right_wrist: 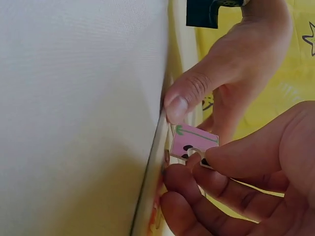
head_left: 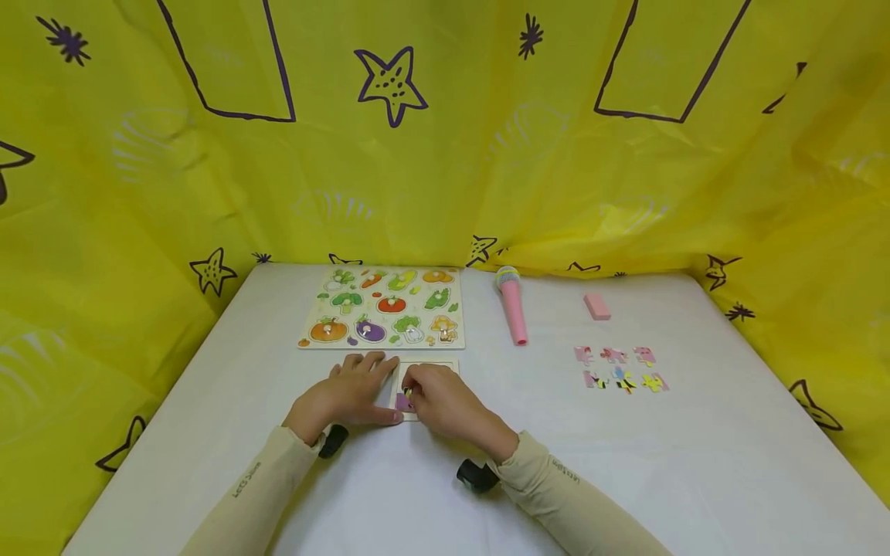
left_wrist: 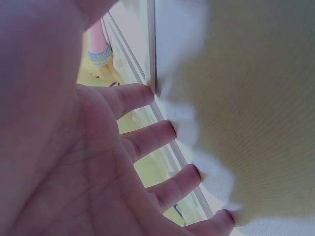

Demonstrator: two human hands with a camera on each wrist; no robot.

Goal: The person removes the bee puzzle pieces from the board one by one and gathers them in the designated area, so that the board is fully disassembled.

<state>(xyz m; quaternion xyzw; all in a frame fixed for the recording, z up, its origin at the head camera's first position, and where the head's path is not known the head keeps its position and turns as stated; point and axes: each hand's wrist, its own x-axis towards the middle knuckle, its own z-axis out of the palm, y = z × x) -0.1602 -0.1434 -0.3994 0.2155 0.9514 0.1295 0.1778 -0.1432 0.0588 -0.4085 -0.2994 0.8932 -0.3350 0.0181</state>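
Observation:
A small light-framed puzzle tray [head_left: 448, 361] lies on the white table in front of me. My right hand [head_left: 445, 398] is over it and pinches a pink puzzle piece [right_wrist: 193, 139] between thumb and fingers. The piece has a green line and black marks, and stands tilted close over the tray in the right wrist view. My left hand [head_left: 351, 388] is spread along the tray's left side, its thumb at the lower left corner. In the left wrist view the fingers [left_wrist: 147, 135] are extended, fingertips down at the table. Much of the tray is hidden under my right hand.
Behind the tray lies a knobbed vegetable puzzle board [head_left: 382, 328]. To its right are a pink toy microphone [head_left: 513, 309], a pink block [head_left: 596, 306] and several loose puzzle pieces [head_left: 624, 378] in two rows. A yellow patterned cloth [head_left: 445, 177] hangs around the table.

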